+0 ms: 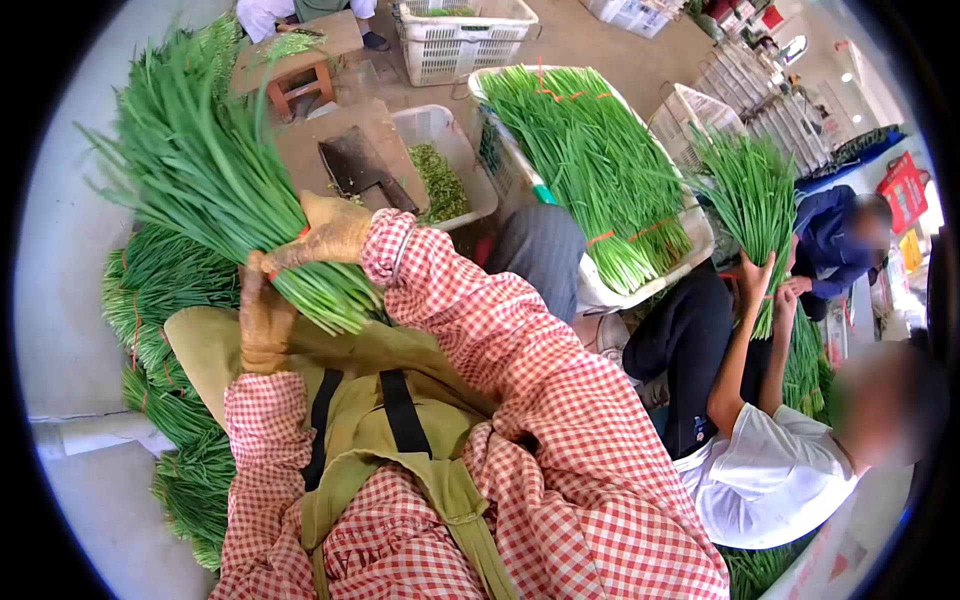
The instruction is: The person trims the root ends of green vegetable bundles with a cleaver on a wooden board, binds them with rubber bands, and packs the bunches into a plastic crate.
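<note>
A large bunch of long green stalks (215, 170) slants across the upper left, its pale cut ends pointing down to the right above my lap. My right hand (325, 232) grips it near the cut ends, where a bit of red tie shows. Just below, my left hand (265, 318) has its fingers up against the underside of the bunch by that tie; whether they pinch the tie is too small to tell. Both sleeves are red-and-white checked.
Tied bunches (180, 300) are heaped at my left. A white crate (700, 240) full of bunches stands ahead, beside a bin of green scraps (437, 180) and a wooden stool (300, 150). At right a co-worker (770, 460) holds another bunch (755, 200); other people sit farther off.
</note>
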`<state>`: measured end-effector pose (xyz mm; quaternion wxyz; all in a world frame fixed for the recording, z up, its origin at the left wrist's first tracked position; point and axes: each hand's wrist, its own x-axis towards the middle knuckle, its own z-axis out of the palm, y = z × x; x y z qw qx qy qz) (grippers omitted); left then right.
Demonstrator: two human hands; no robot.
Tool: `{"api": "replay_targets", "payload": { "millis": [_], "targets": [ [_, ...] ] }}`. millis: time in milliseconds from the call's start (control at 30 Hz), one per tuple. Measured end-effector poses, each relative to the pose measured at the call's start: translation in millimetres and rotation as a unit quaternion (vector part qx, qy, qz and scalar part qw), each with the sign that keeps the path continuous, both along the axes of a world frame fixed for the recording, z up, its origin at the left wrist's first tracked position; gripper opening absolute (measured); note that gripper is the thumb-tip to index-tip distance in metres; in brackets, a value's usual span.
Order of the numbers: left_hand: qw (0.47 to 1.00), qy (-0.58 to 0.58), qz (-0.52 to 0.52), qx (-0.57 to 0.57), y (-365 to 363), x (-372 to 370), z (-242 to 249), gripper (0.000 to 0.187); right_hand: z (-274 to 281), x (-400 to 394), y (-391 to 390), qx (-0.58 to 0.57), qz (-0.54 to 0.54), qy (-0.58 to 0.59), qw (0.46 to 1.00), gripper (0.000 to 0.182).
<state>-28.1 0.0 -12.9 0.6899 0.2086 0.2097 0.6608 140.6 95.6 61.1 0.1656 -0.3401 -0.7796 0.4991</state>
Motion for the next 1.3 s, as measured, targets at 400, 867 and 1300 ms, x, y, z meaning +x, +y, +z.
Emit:
{"api": "replay_targets", "payload": {
  "millis": [400, 867, 1300],
  "targets": [
    [0.981, 0.061, 0.145, -0.117, 68, 37, 41, 0.061, -3, 40, 39, 0.139, -0.037, -0.125, 0.982, 0.072],
    [0.958, -0.017, 0.141, -0.249, 70, 10, 40, 0.04, -31, 40, -65, 0.581, 0.024, -0.042, 0.813, 0.022],
    [0.959, -0.011, 0.233, -0.158, 55, -42, 29, 0.041, -26, 67, -50, 0.451, -0.086, 0.065, 0.886, 0.028]
  ]
}}
